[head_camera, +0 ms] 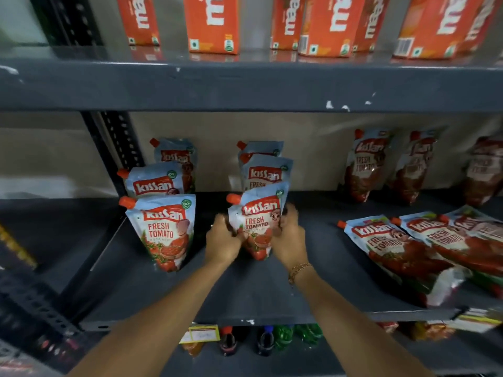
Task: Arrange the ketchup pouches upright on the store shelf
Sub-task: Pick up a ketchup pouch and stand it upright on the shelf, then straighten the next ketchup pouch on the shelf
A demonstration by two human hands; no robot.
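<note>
Red-capped pouch (pixel 257 221) stands upright between left hand (pixel 223 242) and right hand (pixel 289 235), fingers gripping its sides; label reads "Kissan Fresh Tomato".

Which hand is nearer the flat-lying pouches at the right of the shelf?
Right. The right hand is on the right side of the held pouch, the side facing the flat-lying pouches. The left hand is on the pouch's far side.

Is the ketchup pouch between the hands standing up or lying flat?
Standing upright: the ketchup pouch has its orange cap on top and its base on the shelf, held by left hand and right hand.
</note>
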